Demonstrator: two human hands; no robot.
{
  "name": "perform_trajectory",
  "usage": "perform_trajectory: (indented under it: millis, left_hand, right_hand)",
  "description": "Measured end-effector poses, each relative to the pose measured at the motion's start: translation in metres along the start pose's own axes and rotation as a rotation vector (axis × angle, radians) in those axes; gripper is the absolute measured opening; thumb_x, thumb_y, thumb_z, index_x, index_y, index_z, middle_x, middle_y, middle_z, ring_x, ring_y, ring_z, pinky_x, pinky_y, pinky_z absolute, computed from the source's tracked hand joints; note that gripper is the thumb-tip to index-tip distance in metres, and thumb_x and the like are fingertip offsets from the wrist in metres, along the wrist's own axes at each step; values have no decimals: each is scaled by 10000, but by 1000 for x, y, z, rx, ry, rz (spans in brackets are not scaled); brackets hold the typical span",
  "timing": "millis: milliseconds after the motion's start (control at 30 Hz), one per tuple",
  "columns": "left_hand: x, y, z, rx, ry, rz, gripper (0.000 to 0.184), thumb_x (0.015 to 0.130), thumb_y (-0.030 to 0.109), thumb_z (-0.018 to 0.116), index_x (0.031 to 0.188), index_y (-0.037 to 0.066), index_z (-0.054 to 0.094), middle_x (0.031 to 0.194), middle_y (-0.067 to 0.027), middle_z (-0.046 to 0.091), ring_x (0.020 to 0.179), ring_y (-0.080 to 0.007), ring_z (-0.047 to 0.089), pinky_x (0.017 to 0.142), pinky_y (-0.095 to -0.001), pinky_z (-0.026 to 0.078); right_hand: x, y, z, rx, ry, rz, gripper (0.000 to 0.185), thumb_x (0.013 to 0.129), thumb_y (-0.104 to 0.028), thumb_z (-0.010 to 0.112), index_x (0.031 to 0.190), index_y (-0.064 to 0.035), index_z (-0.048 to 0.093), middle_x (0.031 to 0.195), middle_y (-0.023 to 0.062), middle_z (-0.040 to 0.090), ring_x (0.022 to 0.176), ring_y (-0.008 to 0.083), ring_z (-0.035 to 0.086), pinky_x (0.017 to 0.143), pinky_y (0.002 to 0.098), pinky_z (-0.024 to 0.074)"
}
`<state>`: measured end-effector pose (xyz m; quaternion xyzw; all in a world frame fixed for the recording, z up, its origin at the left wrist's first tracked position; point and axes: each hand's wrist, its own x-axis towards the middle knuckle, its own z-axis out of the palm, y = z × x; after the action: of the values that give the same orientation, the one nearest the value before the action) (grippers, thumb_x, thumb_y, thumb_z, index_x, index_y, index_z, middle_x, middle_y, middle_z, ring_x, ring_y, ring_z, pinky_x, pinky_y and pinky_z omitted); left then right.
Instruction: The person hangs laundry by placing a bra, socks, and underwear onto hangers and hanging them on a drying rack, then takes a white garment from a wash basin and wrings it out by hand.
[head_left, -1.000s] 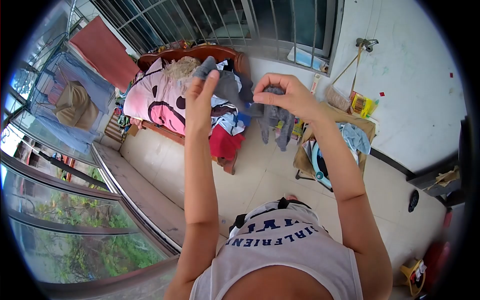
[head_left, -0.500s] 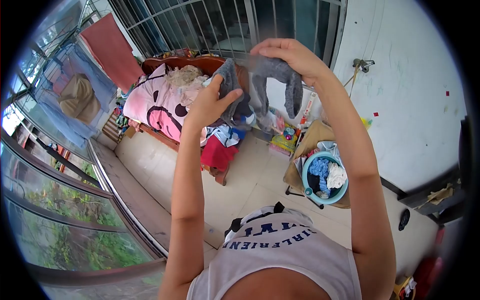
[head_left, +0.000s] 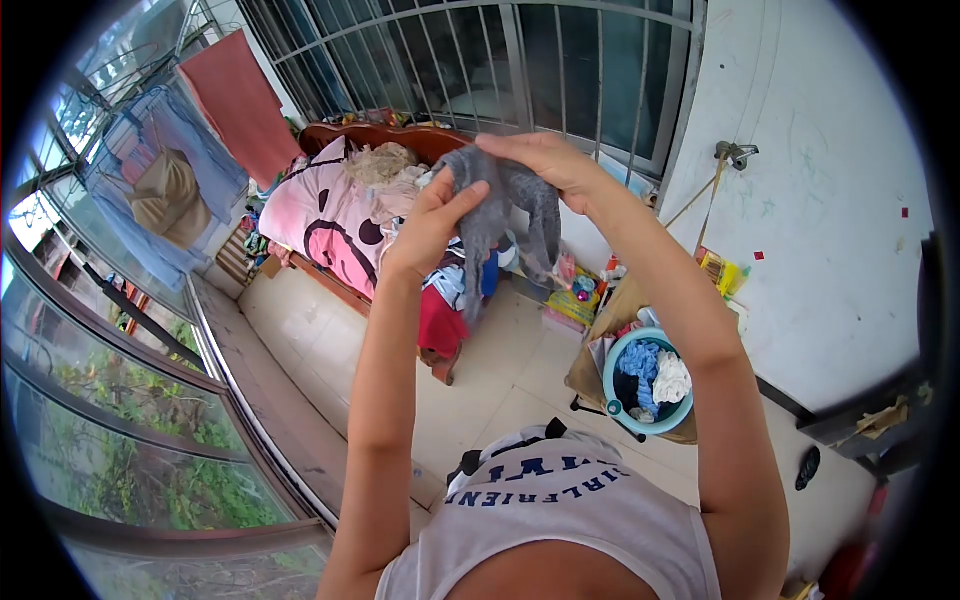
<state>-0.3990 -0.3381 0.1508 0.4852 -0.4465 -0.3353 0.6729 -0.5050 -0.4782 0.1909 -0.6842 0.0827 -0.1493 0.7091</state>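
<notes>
Up in front of me hangs a small grey garment, blurred by motion, its loose ends drooping. I cannot make out its kind. My left hand grips its left side between thumb and fingers. On the upper right part, my right hand is closed over the cloth, its fingertips close to those of my left hand. Below and to the right, a light blue bucket holds blue, white and dark clothes.
A wooden bench carries a pink cushion and piled clothes. The bucket rests on a brown chair. Washing, including a red towel, hangs at left by the windows. Ahead is a barred window; a white wall stands at right.
My hands have come closer together, the right one moving left and down. The grey cloth, spread apart before with a gap between its sides, is now bunched together.
</notes>
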Motion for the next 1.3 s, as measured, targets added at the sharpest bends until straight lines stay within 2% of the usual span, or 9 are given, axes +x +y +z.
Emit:
perform_trajectory:
  millis: [67,233,367,433,567,700,867,1000,1300]
  left_hand:
    - [0,-6,0,-13,-27,-37,327,847,177,580,1143,60,502,990,-2,586,789,-85,576,662,-207,489]
    - [-4,-12,8,-57,-77,-105,352,833,181,602,1150,58,508,947,-16,608,792,-91,591,628,-253,513]
    - [-10,-14,17,-172,-28,-317,385,843,329,575,1104,47,550,873,-30,620,652,-114,612,518,-255,519]
    - [-7,-16,18,-345,-239,-353,449,904,352,449,1124,-33,518,724,-71,610,452,-155,577,416,-249,505]
    - [-9,-11,28,-22,-18,-305,434,880,435,468,1052,57,593,823,-40,623,603,-117,596,514,-263,513]
    - [-7,-18,4,123,13,-256,425,887,445,445,999,69,609,834,-50,631,640,-129,611,534,-236,503]
    - [7,-20,0,37,177,-252,537,851,497,481,1001,-12,563,826,-67,627,642,-155,612,524,-243,479]
    - [24,-1,6,-100,291,-147,450,777,375,649,1039,21,559,923,-59,617,745,-165,605,626,-269,489]
    - [83,84,5,-39,232,2,252,775,246,680,931,59,617,851,-35,634,749,-150,598,642,-272,463]
  right_hand:
    - [5,3,-4,-8,-4,-4,402,738,-371,688,955,-35,644,926,60,623,823,124,592,740,237,468]
    - [21,18,-19,44,18,-42,305,739,-247,693,953,-34,650,883,49,631,821,113,581,728,231,462]
    - [20,15,-14,-39,71,-90,247,749,-216,678,911,-30,661,859,41,634,783,111,579,707,226,457]
    - [26,18,-15,-166,-8,-92,230,757,-221,668,880,-28,669,856,37,633,774,110,570,711,221,442]
    - [27,17,-18,-305,50,-89,246,756,-231,657,902,-33,671,850,51,629,794,127,562,721,233,432]
    - [30,20,-28,-111,-14,-6,250,750,-238,659,897,-36,674,888,59,637,820,143,578,733,228,440]
    - [31,17,-31,329,-151,18,248,806,-49,552,1048,-14,595,1008,109,607,916,202,593,807,325,502]
    - [24,3,-16,124,-110,-85,323,775,-131,604,1096,-114,581,959,3,612,711,72,546,468,184,419]
    - [32,-72,-36,-45,-90,-209,419,788,-227,641,1159,-91,501,941,46,594,611,84,561,493,193,486]
